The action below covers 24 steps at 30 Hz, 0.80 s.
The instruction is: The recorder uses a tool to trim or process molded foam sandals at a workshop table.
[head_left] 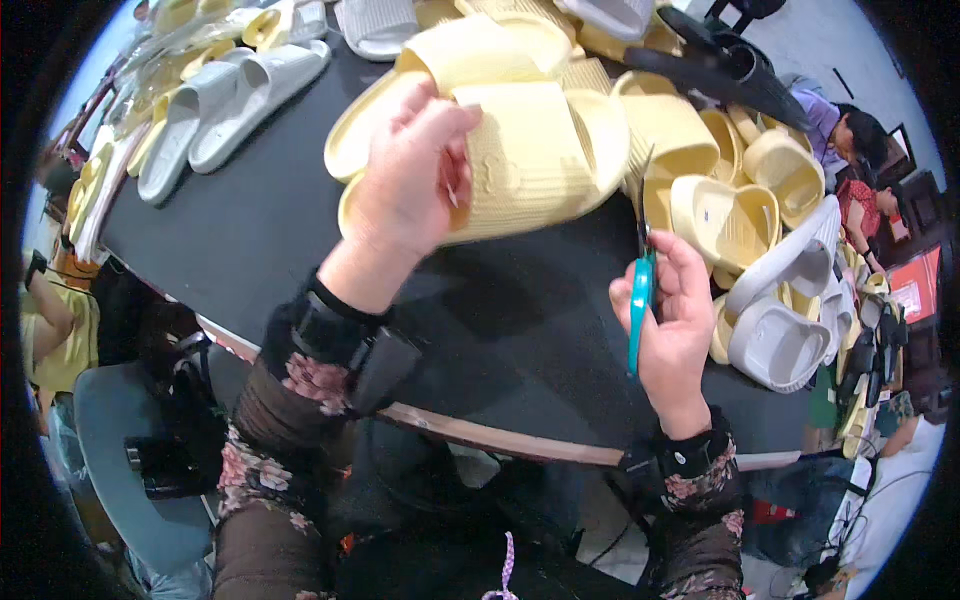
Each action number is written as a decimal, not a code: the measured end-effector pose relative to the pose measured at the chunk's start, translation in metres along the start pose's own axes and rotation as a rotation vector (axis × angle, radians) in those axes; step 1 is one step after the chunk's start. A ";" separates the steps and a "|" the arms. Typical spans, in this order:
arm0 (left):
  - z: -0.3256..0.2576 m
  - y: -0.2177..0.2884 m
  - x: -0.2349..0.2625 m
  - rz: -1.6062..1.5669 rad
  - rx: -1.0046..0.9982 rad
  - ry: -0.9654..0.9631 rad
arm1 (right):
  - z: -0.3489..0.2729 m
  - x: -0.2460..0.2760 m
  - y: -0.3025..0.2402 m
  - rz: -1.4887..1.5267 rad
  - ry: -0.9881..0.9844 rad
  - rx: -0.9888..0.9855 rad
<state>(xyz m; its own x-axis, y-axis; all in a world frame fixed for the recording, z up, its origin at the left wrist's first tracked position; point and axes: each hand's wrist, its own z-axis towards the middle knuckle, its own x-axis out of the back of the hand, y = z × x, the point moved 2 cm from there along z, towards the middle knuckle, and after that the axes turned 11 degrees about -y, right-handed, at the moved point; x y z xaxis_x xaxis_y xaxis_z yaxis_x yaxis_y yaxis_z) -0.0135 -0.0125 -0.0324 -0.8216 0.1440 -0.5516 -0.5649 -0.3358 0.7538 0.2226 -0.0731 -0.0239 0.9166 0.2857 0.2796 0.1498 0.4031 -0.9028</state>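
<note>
Left hand (412, 175) wrapped over the strap of a pale yellow slide sandal (520, 150), fingers curled tight on it; palm side and the strap underneath hidden by the hand; sandal held just above the black table (270, 240), long axis running roughly left-right in the view, slightly tilted, sole facing away; toe or heel end hard to tell; a second yellow sandal (470, 50) sits right behind it, partly covered; right hand (672, 320) closed round small teal-handled snips (640, 300), blades pointing up toward the sandal pile, tips thin and hard to make out against the heap of yellow sandals (720, 190); grey sandals (235, 95) upper left, cut off by the rim; grey pair (785, 320) at right; other people at the edges, mostly cropped
</note>
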 end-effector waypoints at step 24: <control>-0.023 -0.008 -0.032 -0.038 0.188 -0.097 | -0.005 0.050 -0.121 0.067 -0.128 -0.266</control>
<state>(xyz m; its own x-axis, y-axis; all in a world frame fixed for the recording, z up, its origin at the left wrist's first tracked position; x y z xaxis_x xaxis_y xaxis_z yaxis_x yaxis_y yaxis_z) 0.0191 -0.0361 -0.0286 -0.7981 0.2455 -0.5503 -0.5922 -0.1505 0.7916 0.2523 -0.1115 0.0973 0.8760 0.4185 0.2398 0.1977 0.1420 -0.9699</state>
